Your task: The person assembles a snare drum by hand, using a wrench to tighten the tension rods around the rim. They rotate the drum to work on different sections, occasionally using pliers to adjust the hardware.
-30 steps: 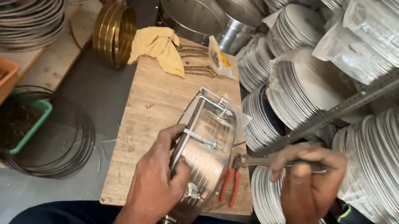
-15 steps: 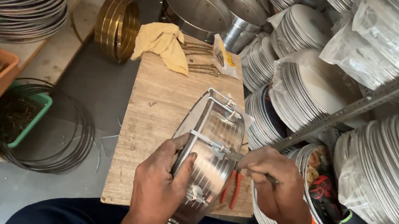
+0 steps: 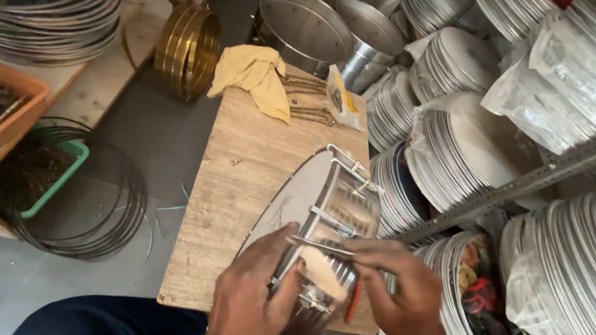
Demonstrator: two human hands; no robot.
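Steel: thin rod pinched by right hand against drum; left hand grips drum shell, tilted at board near edge. Risk: rod may slip off shell; drum could roll off edge. Plate stacks crowd right; floor open left.

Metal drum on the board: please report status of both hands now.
Left hand grips metal drum on wooden board. Right hand holds thin metal rod against it. Nothing in the way.
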